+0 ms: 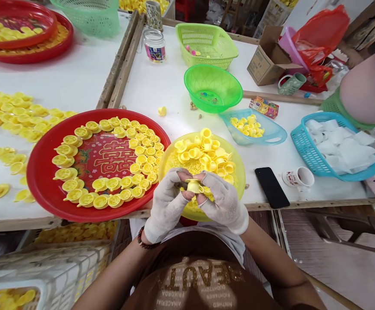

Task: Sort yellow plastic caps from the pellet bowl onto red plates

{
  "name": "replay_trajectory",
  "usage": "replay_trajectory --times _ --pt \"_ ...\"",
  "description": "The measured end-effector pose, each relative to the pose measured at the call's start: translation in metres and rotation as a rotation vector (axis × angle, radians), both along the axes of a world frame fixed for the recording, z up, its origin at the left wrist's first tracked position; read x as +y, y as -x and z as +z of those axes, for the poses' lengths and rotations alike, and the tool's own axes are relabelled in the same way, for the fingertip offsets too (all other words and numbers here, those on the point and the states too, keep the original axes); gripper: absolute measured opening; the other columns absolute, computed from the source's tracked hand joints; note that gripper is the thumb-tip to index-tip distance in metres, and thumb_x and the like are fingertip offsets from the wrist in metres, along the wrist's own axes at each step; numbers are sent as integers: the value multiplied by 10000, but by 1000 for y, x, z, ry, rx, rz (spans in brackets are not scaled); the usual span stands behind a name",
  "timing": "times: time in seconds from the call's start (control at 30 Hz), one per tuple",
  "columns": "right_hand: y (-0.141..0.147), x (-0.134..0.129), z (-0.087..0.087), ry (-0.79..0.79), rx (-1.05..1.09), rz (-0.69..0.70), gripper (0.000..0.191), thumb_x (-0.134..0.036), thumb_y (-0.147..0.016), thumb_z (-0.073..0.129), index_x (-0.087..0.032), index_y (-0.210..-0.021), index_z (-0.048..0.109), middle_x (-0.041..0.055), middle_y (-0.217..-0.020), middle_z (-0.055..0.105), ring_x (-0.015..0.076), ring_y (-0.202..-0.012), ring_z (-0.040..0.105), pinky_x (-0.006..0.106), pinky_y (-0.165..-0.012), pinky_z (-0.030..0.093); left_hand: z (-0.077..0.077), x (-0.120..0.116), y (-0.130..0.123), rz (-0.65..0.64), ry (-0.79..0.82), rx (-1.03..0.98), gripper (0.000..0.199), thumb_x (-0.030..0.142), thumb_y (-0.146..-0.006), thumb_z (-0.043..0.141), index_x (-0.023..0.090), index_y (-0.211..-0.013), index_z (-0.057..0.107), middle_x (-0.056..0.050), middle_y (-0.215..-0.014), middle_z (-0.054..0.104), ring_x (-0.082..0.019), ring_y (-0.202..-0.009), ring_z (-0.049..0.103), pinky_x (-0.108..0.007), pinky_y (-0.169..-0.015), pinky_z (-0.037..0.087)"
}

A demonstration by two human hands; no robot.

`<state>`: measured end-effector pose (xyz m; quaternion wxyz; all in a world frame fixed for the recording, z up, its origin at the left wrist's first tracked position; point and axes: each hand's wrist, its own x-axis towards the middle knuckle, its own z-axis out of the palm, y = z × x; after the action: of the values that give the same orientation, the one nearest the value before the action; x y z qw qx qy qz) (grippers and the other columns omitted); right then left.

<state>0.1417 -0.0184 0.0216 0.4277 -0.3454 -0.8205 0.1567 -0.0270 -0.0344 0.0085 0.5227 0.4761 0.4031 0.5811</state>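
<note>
While both hands' fingers [187, 194] pinch yellow cap [194, 186], yellow bowl [239, 181] holds caps.

- yellow cap [193, 186]: lower half hidden behind gloved fingertips of both hands
- yellow bowl [239, 181]: near rim covered by the hands
- pink bucket [368, 86]: cut off by right edge
- jar [154, 44] label: too small to read

small assembly workshop | worktables [161, 86] | trays of yellow plastic parts [203, 153] | sorting baskets [207, 43]
</note>
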Motion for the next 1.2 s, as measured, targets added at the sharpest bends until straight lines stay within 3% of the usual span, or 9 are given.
replay_trajectory --times 0.2,0.4,0.5,0.67,0.73,0.83,0.9,1.03,1.2 --pt "3 -4 0 48 -25 -44 399 -149 -920 573 -234 -1303 502 93 -1112 704 221 -1057 695 362 -921 601 0 -8 5 48 -141 302 275 229 -823 746 247 -1080 648 -77 -1130 618 -224 -1078 577 -346 -998 452" --pt "6 -11 8 90 -105 -59 210 -202 -931 590 -214 -1136 546 81 -994 714 214 -910 702 334 -795 604 5 -14 14 71 -156 434 256 207 -812 752 259 -1045 663 -49 -1049 677 -206 -970 629 -320 -921 481" --pt "8 -11 11 106 -148 -56 122 -212 -934 567 -229 -1055 558 60 -924 711 208 -838 695 330 -744 593 4 -16 12 93 -155 437 220 220 -819 744 251 -1020 661 -49 -1052 686 -205 -963 636 -321 -924 483" --pt "14 -5 6 169 -143 -115 101 -219 -918 558 -221 -1018 571 65 -901 703 216 -822 679 337 -715 564 2 -11 11 84 14 296 210 301 -789 780 222 -955 681 -59 -980 681 -211 -925 626 -314 -901 493" --pt "13 1 5 262 -104 -109 138 -236 -909 594 -222 -1046 575 39 -903 698 193 -804 671 315 -711 553 1 -3 14 20 70 269 234 322 -795 780 211 -972 676 -58 -982 680 -196 -900 624 -297 -861 501" --pt "5 10 4 402 -117 -13 312 -250 -911 633 -238 -1212 551 33 -1087 685 170 -910 662 314 -804 547 0 13 27 15 154 234 278 365 -792 786 187 -969 667 -50 -936 677 -167 -831 612 -262 -771 502" --pt "-2 12 3 338 -282 18 363 -272 -901 663 -238 -1247 556 65 -1208 644 212 -1036 621 383 -888 515 -1 26 37 88 183 162 309 382 -779 797 176 -963 658 -37 -911 666 -143 -802 599 -234 -738 493" --pt "-7 8 -6 142 -780 41 205 -296 -859 714 -229 -1039 641 86 -1190 623 293 -1076 532 460 -860 428 -1 41 52 123 247 91 345 402 -781 790 161 -980 643 -27 -895 656 -113 -747 604 -216 -704 503" --pt "-9 14 -8 51 -821 63 184 -280 -925 620 -204 -1093 622 87 -1107 647 281 -1054 520 463 -867 398 3 39 54 85 264 354 302 417 -842 704 163 -999 658 -21 -809 663 -123 -609 609 -233 -588 511"
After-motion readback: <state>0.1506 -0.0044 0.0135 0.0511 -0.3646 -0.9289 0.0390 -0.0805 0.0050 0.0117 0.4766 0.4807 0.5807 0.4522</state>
